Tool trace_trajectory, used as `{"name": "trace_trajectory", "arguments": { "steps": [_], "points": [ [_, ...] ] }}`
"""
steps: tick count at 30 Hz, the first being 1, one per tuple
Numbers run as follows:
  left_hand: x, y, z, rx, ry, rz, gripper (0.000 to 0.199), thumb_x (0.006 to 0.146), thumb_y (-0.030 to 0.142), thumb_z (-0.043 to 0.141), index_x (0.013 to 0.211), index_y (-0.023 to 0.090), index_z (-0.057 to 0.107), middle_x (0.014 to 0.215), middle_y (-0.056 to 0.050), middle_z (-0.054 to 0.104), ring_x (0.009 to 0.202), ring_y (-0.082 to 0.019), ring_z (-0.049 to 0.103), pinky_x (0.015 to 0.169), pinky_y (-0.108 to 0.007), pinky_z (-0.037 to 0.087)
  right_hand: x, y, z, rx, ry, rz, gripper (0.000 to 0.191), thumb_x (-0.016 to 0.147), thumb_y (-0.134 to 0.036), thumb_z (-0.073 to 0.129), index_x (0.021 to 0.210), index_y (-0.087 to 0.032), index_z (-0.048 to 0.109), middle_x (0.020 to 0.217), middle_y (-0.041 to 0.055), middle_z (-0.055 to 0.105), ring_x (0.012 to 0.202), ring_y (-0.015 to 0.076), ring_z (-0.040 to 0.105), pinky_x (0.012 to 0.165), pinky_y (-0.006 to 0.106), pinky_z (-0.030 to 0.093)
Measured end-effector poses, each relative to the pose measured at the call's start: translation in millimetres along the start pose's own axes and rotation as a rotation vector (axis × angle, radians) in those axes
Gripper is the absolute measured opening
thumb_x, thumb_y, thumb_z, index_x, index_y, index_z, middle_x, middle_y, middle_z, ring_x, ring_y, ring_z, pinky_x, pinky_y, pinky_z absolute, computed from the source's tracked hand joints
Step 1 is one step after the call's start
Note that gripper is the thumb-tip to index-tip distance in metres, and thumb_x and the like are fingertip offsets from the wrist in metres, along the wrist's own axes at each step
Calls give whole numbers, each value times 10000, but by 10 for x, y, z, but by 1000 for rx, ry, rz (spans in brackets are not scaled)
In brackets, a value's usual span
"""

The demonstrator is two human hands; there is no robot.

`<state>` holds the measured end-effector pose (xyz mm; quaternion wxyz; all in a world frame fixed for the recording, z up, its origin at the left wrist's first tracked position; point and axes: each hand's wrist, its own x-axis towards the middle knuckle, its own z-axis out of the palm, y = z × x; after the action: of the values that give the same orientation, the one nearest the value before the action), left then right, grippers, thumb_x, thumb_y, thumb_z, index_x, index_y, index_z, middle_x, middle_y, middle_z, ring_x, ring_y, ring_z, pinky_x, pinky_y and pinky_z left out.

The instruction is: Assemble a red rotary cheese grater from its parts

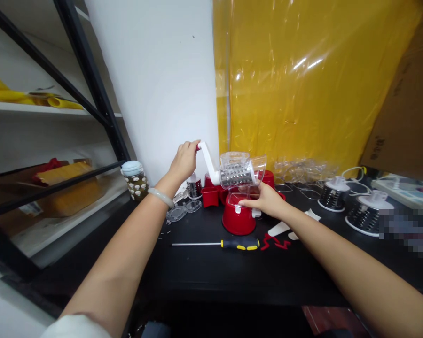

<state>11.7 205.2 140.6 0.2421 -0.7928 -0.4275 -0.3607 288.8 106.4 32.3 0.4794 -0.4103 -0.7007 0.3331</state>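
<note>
A rotary drum grater (pixel 237 174) with a clear housing and a red base (pixel 238 221) stands upright on the black table. My left hand (pixel 184 160) is closed around the red knob of its white crank (pixel 209 162), which points up and to the left. With its fingers around the clear neck just above the red base, my right hand (pixel 262 199) grips the grater from the right side; some fingertips are hidden behind it. In front of the base lies a screwdriver (pixel 240 243) with a black and yellow handle, touched by neither hand.
Loose grating drums (pixel 334 193) stand at the right, with clear plastic parts (pixel 303 171) behind. Red strips (pixel 275 241) and a white piece (pixel 279 228) lie near my right forearm. A blue-lidded bottle (pixel 134 180) stands left, beside a black-framed shelf (pixel 107 123).
</note>
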Motion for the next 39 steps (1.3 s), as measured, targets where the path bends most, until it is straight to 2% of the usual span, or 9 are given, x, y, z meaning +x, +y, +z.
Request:
{"name": "trace_trajectory", "arguments": {
  "steps": [7,15,18,29,36,39],
  "points": [
    [11,-31,112,0,-82,-23,478,965,142,356,1435,166,441,1185,-153,612,1073,-288,481,963,-457,409,-4,-14,13,13,0,2,698,623,-365,863,1217,-215,529,1241,128,673,1158,273,650,1065,490,478],
    [-173,-94,313,-16,-234,48,433,957,172,413,1379,187,507,1133,-118,624,1012,-232,532,930,-357,423,-10,-46,27,28,-24,-16,647,644,-342,849,1197,-231,531,1244,113,673,1167,271,644,1068,492,475],
    [-301,-104,307,-44,-284,80,431,940,170,433,1360,201,525,1067,-102,599,968,-215,550,893,-327,438,-9,-48,28,39,-41,-31,610,660,-342,839,1179,-224,541,1251,119,672,1173,265,641,1074,475,474],
    [-754,-46,326,-115,-431,57,392,958,218,370,1319,225,525,1078,-71,545,904,-196,547,876,-315,452,-3,-23,37,48,-119,-68,525,728,-316,789,1207,-247,585,1270,68,672,1204,256,622,1083,470,466],
    [-836,-92,193,-161,-484,177,346,916,224,468,1247,180,559,1103,-111,588,1008,-243,560,917,-359,442,-13,-29,42,83,-131,-71,503,730,-318,781,1193,-263,594,1269,53,674,1200,250,625,1086,455,470],
    [-839,-126,137,-222,-497,167,335,899,238,504,1226,176,537,1134,-117,610,1022,-243,573,904,-359,444,-21,-36,40,79,-145,-70,480,742,-324,769,1188,-274,597,1273,45,672,1207,251,620,1094,471,465]
  ]
}}
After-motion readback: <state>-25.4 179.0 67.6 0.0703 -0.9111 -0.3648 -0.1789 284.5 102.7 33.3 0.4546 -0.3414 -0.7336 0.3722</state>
